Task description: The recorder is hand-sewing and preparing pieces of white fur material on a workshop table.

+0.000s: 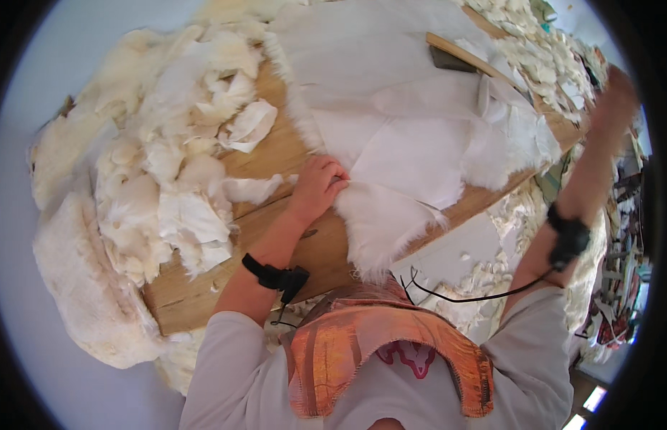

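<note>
A large white fur hide (pixel 412 136) is spread smooth side up, with fluffy edges and seam-like lines between its pieces. My left hand (pixel 320 188) is closed at its near left edge, thumb and fingers pinched together beside a pointed flap (pixel 383 215). Something small and greyish shows at those fingertips, too little of it to name. Far out to the right, my right hand (pixel 621 89) is raised on a stretched arm, well away from the hide's near edge. Motion smears its fingers, so what it holds, if anything, cannot be made out.
The hide lies on a wooden table (pixel 276 236). Cream fur scraps (pixel 161 165) heap up on the left, more (pixel 555 64) at the far right. A wooden strip (pixel 477 61) and a dark flat piece (pixel 448 60) rest on the hide. A black cable (pixel 469 299) runs from my right wristband.
</note>
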